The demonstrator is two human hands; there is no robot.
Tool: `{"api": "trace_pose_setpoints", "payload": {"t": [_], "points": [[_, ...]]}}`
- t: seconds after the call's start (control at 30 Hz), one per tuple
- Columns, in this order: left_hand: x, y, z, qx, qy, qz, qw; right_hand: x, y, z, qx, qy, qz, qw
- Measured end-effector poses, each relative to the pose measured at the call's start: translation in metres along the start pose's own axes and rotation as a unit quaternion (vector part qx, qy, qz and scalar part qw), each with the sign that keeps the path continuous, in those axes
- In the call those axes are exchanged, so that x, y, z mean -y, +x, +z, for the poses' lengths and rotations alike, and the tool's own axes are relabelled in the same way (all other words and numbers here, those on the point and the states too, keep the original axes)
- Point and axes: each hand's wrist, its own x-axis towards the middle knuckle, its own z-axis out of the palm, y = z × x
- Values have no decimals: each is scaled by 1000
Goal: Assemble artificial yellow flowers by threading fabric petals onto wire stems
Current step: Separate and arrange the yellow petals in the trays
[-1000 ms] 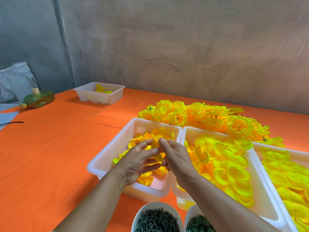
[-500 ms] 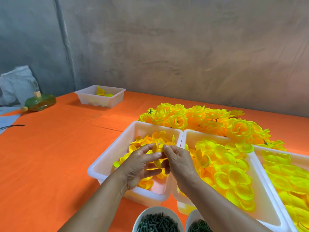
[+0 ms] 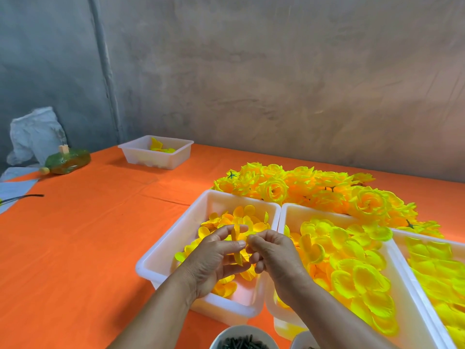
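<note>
Yellow fabric petals (image 3: 238, 233), thin and cupped, hang over a smooth white plastic tub (image 3: 161, 251) on the orange-clothed bench (image 3: 75, 248); left hand (image 3: 214, 258) and right hand (image 3: 274, 255), fingers curled and knuckles up, pinch them between meeting fingertips.

We see only slivers of the yellow petal piece (image 3: 237, 235) pinched between the left hand (image 3: 214, 258) and the right hand (image 3: 274, 255). Their fingers cover most of it, and we cannot tell whether a stem runs through it. The lower edge cuts off the left forearm (image 3: 156, 316), the right forearm (image 3: 334, 313), the white bowl (image 3: 242, 328) of dark pieces (image 3: 241, 345) too small to identify, and a second bowl (image 3: 299, 340) showing only its rim. The right edge crops the rightmost tray (image 3: 432, 239). The right forearm hides the middle tray's (image 3: 297, 212) near corner. The left edge cuts a sheet of paper (image 3: 15, 187) and a dark wire (image 3: 25, 196).
</note>
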Motion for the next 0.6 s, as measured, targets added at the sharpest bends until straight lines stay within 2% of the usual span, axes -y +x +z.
{"api": "trace_pose_setpoints", "payload": {"t": [0.37, 0.53, 0.6], "points": [[0, 0, 3, -16, 7, 7, 1000, -4, -1, -3, 22, -6, -27, 999], [-3, 1, 1, -42, -104, 16, 994, -6, -1, 2, -38, -88, -45, 994], [-5, 0, 0, -23, -118, 5, 993, -6, 1, 5, -51, -115, -50, 991]]}}
